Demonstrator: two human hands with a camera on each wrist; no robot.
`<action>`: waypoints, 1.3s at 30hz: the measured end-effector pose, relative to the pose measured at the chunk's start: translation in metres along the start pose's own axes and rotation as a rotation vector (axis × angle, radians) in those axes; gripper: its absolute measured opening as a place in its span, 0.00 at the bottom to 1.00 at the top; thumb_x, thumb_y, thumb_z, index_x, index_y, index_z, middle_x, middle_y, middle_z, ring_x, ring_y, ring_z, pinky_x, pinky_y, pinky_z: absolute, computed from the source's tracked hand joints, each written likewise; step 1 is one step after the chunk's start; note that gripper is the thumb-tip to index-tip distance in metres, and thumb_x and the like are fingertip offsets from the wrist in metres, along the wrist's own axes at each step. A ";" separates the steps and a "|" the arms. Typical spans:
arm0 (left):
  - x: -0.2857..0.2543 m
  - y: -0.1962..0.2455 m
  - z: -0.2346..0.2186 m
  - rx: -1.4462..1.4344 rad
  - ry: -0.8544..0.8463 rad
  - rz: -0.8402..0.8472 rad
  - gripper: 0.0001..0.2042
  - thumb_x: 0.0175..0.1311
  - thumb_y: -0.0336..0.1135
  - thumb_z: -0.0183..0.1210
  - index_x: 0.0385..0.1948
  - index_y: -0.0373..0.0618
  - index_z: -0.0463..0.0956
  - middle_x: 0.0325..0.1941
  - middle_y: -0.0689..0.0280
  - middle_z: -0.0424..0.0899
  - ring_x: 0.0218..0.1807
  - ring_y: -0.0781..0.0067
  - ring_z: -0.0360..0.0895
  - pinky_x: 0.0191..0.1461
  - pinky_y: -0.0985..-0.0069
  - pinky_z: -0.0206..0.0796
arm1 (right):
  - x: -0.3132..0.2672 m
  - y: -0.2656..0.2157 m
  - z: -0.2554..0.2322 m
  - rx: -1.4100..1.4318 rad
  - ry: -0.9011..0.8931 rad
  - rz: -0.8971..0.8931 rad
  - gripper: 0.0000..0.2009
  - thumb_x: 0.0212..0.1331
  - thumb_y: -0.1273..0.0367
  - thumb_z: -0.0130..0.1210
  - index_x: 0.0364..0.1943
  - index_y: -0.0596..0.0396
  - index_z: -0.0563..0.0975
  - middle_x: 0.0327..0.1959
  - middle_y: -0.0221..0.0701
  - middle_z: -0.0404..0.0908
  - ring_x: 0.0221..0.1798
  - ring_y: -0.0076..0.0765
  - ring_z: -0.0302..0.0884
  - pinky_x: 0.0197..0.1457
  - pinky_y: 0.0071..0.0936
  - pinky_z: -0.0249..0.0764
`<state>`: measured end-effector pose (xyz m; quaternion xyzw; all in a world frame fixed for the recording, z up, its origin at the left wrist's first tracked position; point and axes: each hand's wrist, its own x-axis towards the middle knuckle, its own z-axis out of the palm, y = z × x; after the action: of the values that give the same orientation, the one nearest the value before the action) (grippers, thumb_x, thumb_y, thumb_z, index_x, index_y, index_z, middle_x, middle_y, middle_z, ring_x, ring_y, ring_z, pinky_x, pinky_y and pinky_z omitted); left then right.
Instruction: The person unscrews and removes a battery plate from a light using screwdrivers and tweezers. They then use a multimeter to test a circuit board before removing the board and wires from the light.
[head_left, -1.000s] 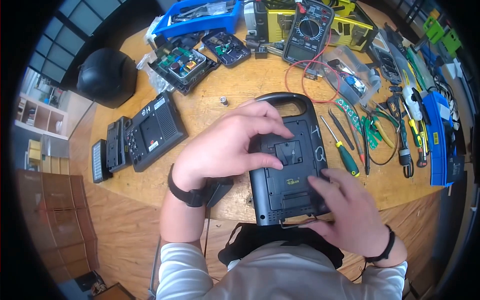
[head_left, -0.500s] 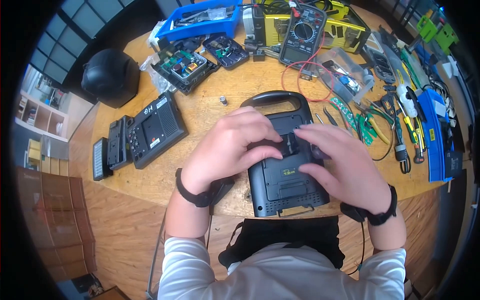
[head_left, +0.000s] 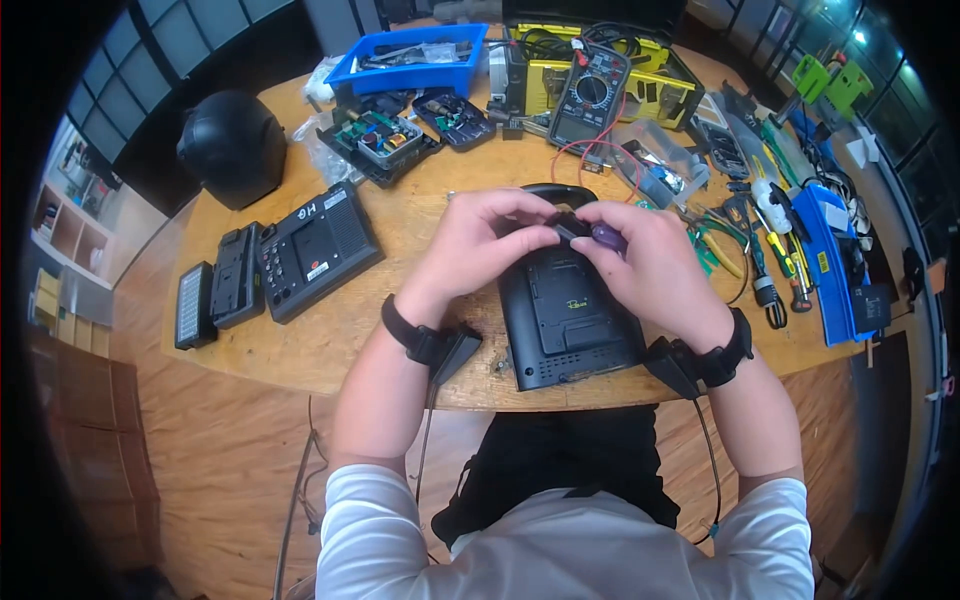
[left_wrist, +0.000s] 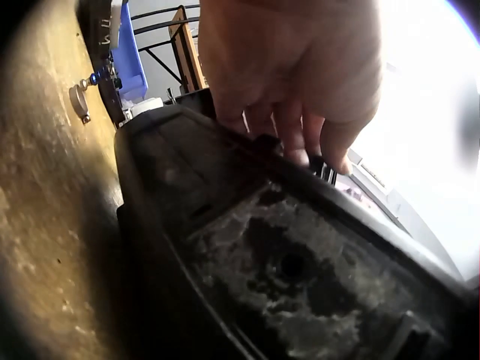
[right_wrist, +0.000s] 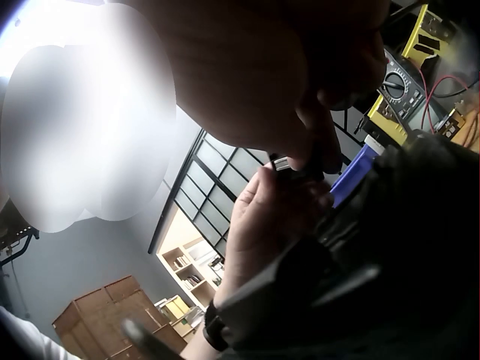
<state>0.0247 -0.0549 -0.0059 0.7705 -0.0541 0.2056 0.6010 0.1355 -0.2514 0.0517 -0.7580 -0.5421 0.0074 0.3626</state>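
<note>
The black handled case [head_left: 560,310] lies on the wooden table [head_left: 320,358] near its front edge, its face with the yellow lettering turned up. Its long axis runs away from the wearer: the carrying handle [head_left: 572,190] points to the far side of the table, leaning slightly left, and the perforated end points back toward the wearer's lap.

I count one such case and two bare hands over it. The left hand [head_left: 475,240] and the right hand [head_left: 650,255] meet over its far portion, both pinching one small black part [head_left: 567,229] between thumbs and fingers; from the right wrist view I make out a pale shiny edge on that part. A dark purple rounded thing [head_left: 608,238] shows by the right fingertips; I cannot tell what it is.

Relative to the grip, the case sits below it. The handle reaches out just beyond the fingertips, and most of the body stretches from under them toward the wearer. I cannot tell whether the part touches the case.

Around them I count three dark units at the left: an HQ-marked panel [head_left: 322,255], a narrower unit [head_left: 238,280] and a ribbed one [head_left: 194,305]. Farther back are one multimeter [head_left: 590,95] and one blue bin [head_left: 405,80].
</note>
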 end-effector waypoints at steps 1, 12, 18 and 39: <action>0.001 -0.004 0.001 0.004 0.072 -0.047 0.11 0.65 0.26 0.67 0.48 0.37 0.85 0.46 0.65 0.88 0.46 0.80 0.82 0.52 0.79 0.73 | 0.002 -0.005 -0.001 0.006 0.005 0.021 0.10 0.60 0.70 0.66 0.43 0.57 0.84 0.34 0.45 0.87 0.39 0.55 0.86 0.44 0.43 0.80; 0.000 -0.012 -0.012 -0.147 0.078 -0.037 0.13 0.71 0.28 0.62 0.54 0.36 0.83 0.46 0.65 0.88 0.43 0.83 0.82 0.48 0.81 0.75 | 0.019 0.016 0.007 0.159 -0.137 0.094 0.14 0.64 0.67 0.64 0.52 0.54 0.81 0.37 0.42 0.88 0.43 0.49 0.87 0.48 0.39 0.79; -0.007 -0.010 -0.045 -0.055 0.226 -0.098 0.13 0.71 0.28 0.62 0.54 0.36 0.83 0.40 0.67 0.89 0.40 0.83 0.83 0.46 0.82 0.75 | 0.015 0.049 -0.011 0.279 -0.139 0.225 0.15 0.70 0.65 0.59 0.56 0.54 0.80 0.43 0.40 0.86 0.47 0.44 0.85 0.51 0.36 0.78; -0.115 0.002 -0.021 0.636 0.300 -0.619 0.10 0.71 0.31 0.60 0.48 0.35 0.82 0.34 0.58 0.88 0.36 0.66 0.85 0.44 0.70 0.76 | -0.023 0.187 0.004 0.273 0.131 0.424 0.19 0.68 0.60 0.63 0.54 0.62 0.82 0.22 0.21 0.71 0.26 0.18 0.66 0.32 0.24 0.65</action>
<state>-0.0861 -0.0545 -0.0441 0.8580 0.3316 0.1321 0.3693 0.2766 -0.2956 -0.0643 -0.7977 -0.3404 0.1070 0.4861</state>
